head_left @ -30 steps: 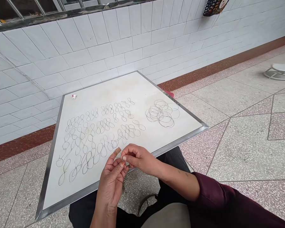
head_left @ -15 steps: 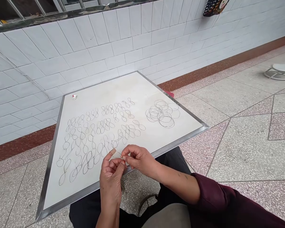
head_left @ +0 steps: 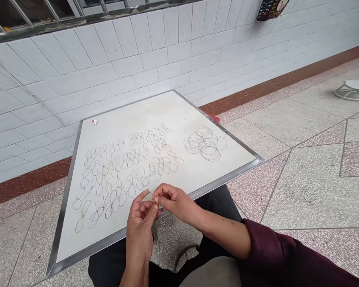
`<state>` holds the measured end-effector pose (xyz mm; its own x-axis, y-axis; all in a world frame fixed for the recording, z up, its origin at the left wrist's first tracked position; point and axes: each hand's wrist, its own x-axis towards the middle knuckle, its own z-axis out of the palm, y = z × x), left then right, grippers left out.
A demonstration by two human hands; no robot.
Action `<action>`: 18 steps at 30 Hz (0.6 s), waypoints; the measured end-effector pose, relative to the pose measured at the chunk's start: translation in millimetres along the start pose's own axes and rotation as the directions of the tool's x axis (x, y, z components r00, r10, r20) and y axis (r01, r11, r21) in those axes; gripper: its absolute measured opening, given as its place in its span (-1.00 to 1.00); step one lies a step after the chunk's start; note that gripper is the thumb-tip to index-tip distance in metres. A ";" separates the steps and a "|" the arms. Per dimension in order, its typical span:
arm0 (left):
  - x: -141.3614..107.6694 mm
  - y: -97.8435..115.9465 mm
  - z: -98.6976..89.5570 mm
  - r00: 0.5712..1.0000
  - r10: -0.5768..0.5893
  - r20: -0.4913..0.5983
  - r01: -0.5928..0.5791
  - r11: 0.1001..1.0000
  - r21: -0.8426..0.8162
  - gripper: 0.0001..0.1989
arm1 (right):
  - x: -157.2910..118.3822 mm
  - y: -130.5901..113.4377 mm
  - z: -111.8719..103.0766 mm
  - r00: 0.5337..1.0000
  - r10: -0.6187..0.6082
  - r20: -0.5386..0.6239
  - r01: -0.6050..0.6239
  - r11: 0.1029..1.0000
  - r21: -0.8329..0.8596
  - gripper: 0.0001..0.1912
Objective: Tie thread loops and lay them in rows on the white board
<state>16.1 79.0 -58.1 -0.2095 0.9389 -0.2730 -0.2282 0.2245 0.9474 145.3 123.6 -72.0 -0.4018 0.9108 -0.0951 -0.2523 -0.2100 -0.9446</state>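
Observation:
My left hand (head_left: 143, 217) and my right hand (head_left: 173, 201) meet above the near edge of the white table (head_left: 215, 181). Thumb and fingertips of each hand pinch a thin wire loop (head_left: 150, 196), much of which the fingers hide. A tan bandage (head_left: 145, 193) wraps the tip of my left index finger. Beyond the hands lie rows of thin dark wires twisted into figure-eights (head_left: 113, 199). To their right is an overlapping pile of round wire loops (head_left: 211, 151).
A small white and red object (head_left: 95, 122) sits at the table's far left corner. Metal trim (head_left: 86, 249) edges the tabletop. A white tiled wall (head_left: 131, 71) stands behind it, and a round stool (head_left: 354, 89) is on the floor far right.
My hands stay pinched together on the wire, with only a small shift of the fingertips. The figure-eights and the loop pile keep their places.

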 end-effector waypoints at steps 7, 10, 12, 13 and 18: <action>3.5 0.5 0.5 0.987 0.100 -0.130 -0.099 0.995 0.012 -0.51 | 3.7 14.0 1.1 0.996 -0.068 -0.049 0.065 0.996 -0.061 -0.88; 5.9 3.4 0.5 0.975 0.118 -0.190 -0.120 0.993 0.004 -0.52 | 3.1 15.9 3.6 0.997 -0.078 -0.008 0.077 0.996 -0.046 -0.85; 7.0 4.9 -0.2 0.974 0.102 -0.204 -0.103 0.995 0.007 -0.54 | 2.3 15.5 4.8 0.997 -0.079 0.012 0.080 0.996 -0.038 -0.84; 7.4 5.3 -0.9 0.974 0.095 -0.206 -0.094 0.995 0.012 -0.56 | 1.9 15.0 5.0 0.997 -0.076 0.022 0.077 0.996 -0.034 -0.83; 8.0 5.6 -4.6 0.977 0.097 -0.188 -0.087 0.994 0.063 -0.62 | 1.8 12.7 2.4 0.996 -0.013 0.085 0.011 1.000 0.023 -0.79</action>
<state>8.8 86.6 -55.7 -0.4059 0.8904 -0.2061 -0.1484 0.1583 0.9762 139.3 121.8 -83.4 -0.4721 0.8798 -0.0560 -0.2766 -0.2081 -0.9382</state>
